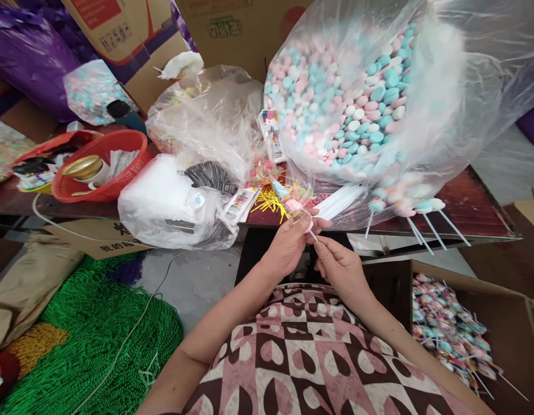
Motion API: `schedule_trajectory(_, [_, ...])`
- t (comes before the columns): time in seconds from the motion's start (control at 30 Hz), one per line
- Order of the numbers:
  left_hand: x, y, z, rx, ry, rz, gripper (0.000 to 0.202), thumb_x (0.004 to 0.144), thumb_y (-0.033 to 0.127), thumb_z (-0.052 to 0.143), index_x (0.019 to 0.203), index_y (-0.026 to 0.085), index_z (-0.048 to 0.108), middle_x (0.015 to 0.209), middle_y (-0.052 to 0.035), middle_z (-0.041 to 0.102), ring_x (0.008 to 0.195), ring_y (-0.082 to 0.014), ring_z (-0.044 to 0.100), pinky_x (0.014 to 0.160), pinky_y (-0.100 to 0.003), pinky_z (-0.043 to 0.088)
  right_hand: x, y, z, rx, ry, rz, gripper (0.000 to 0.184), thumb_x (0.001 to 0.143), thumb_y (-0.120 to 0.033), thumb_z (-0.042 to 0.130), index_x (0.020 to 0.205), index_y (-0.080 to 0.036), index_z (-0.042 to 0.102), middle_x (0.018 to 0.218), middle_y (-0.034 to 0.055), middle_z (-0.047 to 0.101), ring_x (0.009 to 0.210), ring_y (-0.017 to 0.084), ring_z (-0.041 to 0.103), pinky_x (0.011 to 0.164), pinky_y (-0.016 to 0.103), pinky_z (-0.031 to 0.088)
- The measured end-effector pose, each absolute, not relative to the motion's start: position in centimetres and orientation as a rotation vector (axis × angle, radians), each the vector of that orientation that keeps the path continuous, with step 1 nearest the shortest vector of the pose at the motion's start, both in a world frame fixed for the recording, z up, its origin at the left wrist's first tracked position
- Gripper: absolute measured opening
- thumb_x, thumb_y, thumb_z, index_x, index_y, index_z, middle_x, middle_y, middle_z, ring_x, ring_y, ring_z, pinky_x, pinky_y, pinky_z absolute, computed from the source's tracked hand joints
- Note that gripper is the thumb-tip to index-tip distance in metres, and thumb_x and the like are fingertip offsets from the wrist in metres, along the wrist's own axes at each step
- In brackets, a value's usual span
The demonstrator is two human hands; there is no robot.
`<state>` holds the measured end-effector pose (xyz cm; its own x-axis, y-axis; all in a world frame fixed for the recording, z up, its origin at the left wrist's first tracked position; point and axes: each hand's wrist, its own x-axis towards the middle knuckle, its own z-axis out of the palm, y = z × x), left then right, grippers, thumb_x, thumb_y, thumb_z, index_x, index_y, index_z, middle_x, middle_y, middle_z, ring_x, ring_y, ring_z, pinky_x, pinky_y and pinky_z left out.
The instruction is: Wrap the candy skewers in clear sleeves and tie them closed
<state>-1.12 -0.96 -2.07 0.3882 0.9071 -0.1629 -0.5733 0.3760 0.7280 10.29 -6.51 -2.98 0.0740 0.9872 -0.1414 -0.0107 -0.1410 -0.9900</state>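
Observation:
In front of my body, at the table's edge, my left hand (290,245) is closed around a lollipop with a pink top (293,205). Its white stick slants down toward my right hand (341,265), whose thumb and finger pinch the lower end. My left fingers partly hide the candy. Just beyond my hands are yellow twist ties (268,202), a bundle of white sticks (338,202) and a stack of printed wrappers (241,204). Several pastel candies on sticks (428,205) lie on the plastic to the right, sticks over the edge.
A big clear bag of pink, white and blue candies (362,115) fills the table's right side. On the left stand a red basket (139,164) and a bag of white film (150,196). Below right is a carton (508,323) of wrapped lollipops; green cords (111,328) pile up below left.

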Motion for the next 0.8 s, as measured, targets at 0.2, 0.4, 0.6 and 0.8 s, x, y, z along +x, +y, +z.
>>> schedule_trajectory(0.2, [-1.1,-1.5,-2.1,0.707,0.641,0.977,0.036,0.076,0.039,0.073,0.104,0.02,0.064,0.092,-0.0048,0.073,0.085,-0.0145,0.065,0.085,-0.028,0.047,10.1,-6.4,-3.0,-1.291,-1.013,1.352,0.036,0.088,-0.047,0.055,0.104,-0.018,0.068,0.041,-0.0094,0.042,0.036,0.008,0.036,0.043,0.022,0.038])
schedule_trajectory(0.4, [-0.4,-1.3,-2.4,0.68,0.765,0.996,0.033,0.078,0.038,0.068,0.102,0.017,0.063,0.081,-0.0044,0.072,0.076,-0.0157,0.066,0.069,-0.026,0.048,11.1,-6.6,-2.3,-1.386,-1.374,1.086,0.032,0.092,-0.043,0.049,0.097,-0.019,0.071,0.051,-0.0039,0.055,0.043,0.011,0.049,0.046,0.024,0.043])
schedule_trajectory(0.6, [-1.4,-0.9,-1.6,0.625,0.717,0.889,0.028,0.077,0.033,0.066,0.098,0.015,0.059,0.053,0.008,0.05,0.047,-0.0106,0.055,0.059,-0.028,0.051,13.6,-4.7,-0.4,-1.429,-1.428,0.574,0.021,0.09,-0.035,0.056,0.101,-0.022,0.069,0.081,0.0038,0.071,0.067,0.017,0.065,0.067,0.03,0.051])
schedule_trajectory(0.8, [-1.3,-1.4,-1.3,0.62,0.626,0.757,0.028,0.078,0.036,0.064,0.072,0.018,0.044,0.05,0.0091,0.042,0.038,-0.0076,0.045,0.045,-0.025,0.05,13.1,-2.7,-1.0,-1.304,-1.83,0.315,0.016,0.092,-0.025,0.053,0.094,-0.023,0.069,0.087,0.0056,0.074,0.079,0.019,0.068,0.072,0.031,0.051])
